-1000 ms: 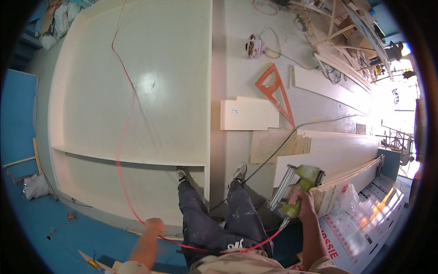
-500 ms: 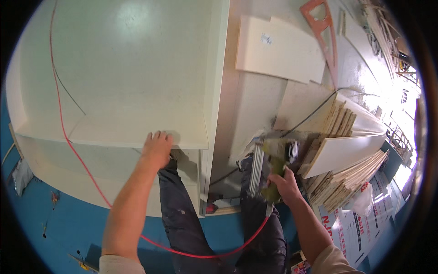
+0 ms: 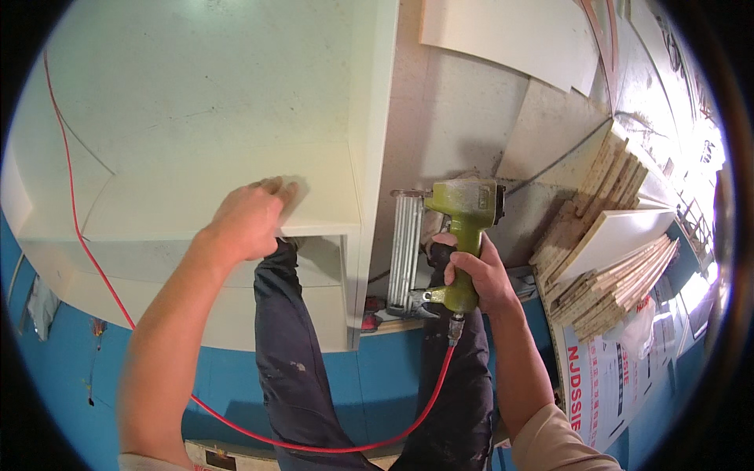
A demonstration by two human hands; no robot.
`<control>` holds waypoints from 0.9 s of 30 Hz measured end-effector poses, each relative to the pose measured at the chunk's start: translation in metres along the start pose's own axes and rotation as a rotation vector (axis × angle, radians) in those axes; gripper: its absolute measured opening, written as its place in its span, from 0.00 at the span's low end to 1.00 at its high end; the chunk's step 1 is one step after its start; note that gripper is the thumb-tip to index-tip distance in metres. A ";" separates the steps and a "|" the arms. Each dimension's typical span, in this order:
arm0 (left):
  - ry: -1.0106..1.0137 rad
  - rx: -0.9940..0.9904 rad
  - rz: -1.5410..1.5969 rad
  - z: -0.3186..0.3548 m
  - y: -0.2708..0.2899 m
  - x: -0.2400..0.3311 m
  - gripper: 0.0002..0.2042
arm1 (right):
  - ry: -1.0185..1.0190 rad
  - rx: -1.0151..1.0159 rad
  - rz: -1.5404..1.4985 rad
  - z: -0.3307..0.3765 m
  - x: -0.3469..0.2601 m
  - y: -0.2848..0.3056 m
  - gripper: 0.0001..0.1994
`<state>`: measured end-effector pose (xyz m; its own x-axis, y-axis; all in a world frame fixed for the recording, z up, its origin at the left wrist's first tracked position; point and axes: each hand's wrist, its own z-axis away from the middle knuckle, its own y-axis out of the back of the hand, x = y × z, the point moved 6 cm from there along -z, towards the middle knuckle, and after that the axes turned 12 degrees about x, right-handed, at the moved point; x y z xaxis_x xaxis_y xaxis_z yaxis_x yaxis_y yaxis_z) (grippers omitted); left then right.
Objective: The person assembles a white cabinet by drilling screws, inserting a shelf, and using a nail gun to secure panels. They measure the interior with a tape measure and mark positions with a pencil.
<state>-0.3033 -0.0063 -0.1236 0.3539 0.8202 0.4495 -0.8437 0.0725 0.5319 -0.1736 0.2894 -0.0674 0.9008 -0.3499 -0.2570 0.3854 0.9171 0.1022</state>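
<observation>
My right hand (image 3: 481,271) is wrapped round the grip of a green pneumatic nail gun (image 3: 469,206). The gun's silver magazine (image 3: 404,251) points left, near the side panel of a white cabinet carcass (image 3: 375,141). From the base of the handle a red air hose (image 3: 314,447) loops across my legs and up over the cabinet at left. My left hand (image 3: 250,218) lies on a white shelf board (image 3: 157,216) inside the carcass, close to its front edge, with the fingers stretched over the surface and nothing held in them.
Stacked board offcuts (image 3: 609,275) lean at right beside a printed sheet (image 3: 605,392). A cream panel (image 3: 510,43) lies beyond the gun, and a dark cable (image 3: 558,158) crosses the boards. My legs stand on blue floor (image 3: 228,369) at the carcass's front.
The nail gun has come up and into clear view, its magazine now nearer the cabinet side. My left hand has slid farther over the shelf board. The whole view has shifted slightly.
</observation>
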 end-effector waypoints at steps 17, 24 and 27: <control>0.058 -0.010 -0.094 -0.003 -0.002 0.010 0.36 | -0.213 -0.373 -0.343 -0.002 0.063 0.003 0.36; 0.061 0.007 -0.092 -0.001 -0.005 0.008 0.36 | -0.227 -0.377 -0.393 -0.001 0.072 0.002 0.35; 0.055 0.020 -0.108 -0.002 -0.006 0.010 0.36 | -0.222 -0.371 -0.369 -0.001 0.068 0.006 0.35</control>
<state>-0.2955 0.0024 -0.1233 0.4186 0.8384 0.3490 -0.7936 0.1509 0.5895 -0.1104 0.2712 -0.0852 0.7558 -0.6548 0.0005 0.6225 0.7184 -0.3104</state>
